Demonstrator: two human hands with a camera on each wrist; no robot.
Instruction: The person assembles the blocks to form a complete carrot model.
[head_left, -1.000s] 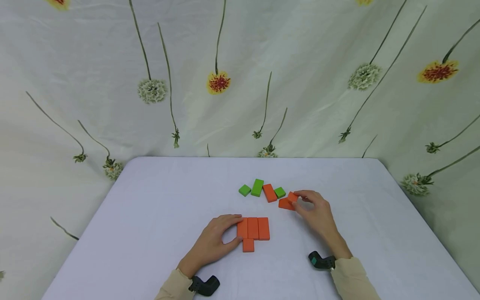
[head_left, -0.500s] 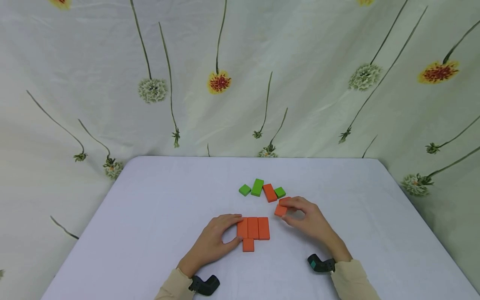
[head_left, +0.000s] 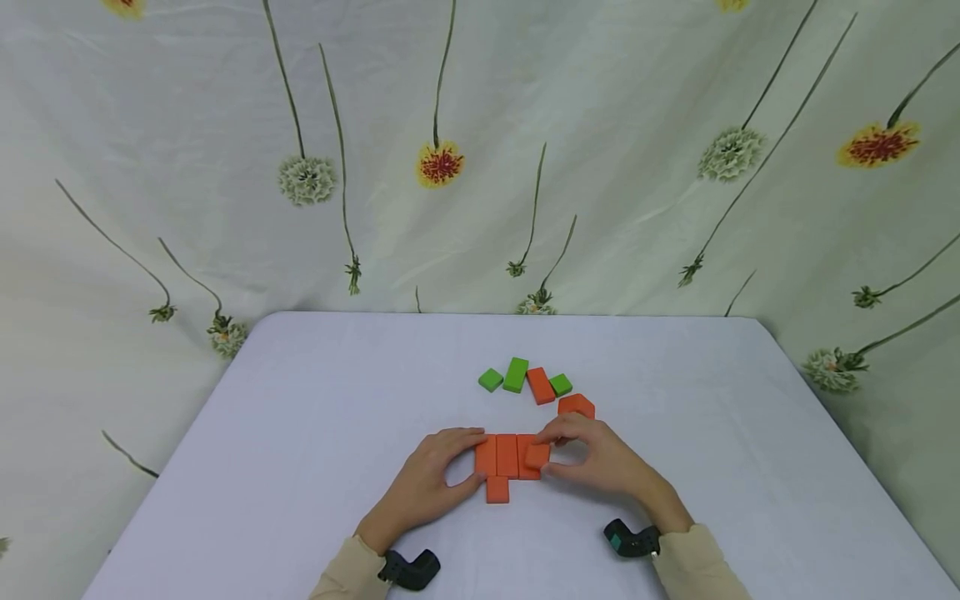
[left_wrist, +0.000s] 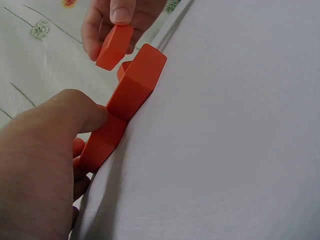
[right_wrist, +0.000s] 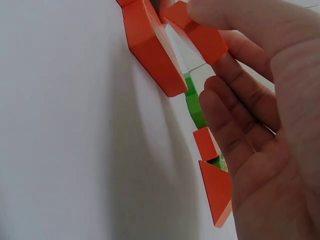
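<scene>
Three upright orange rectangular blocks lie side by side on the table, touching, with a small orange square block against their near edge. My left hand grips the leftmost block between thumb and fingers at its two left corners. Between thumb and fingers, my right hand pinches another small orange block over the right end of the row. In the left wrist view this pinched block hangs tilted, apart from the row. The right wrist view shows its thumb on the pinched block.
Behind the row lie a green square block, a green rectangular block, an orange rectangular block and another green block. An angled orange block sits just beyond the right hand. A flowered cloth hangs behind the white table.
My right hand has carried the small orange block from beside the angled orange block leftward and nearer, to above the row's right end. The left hand stays in place.
</scene>
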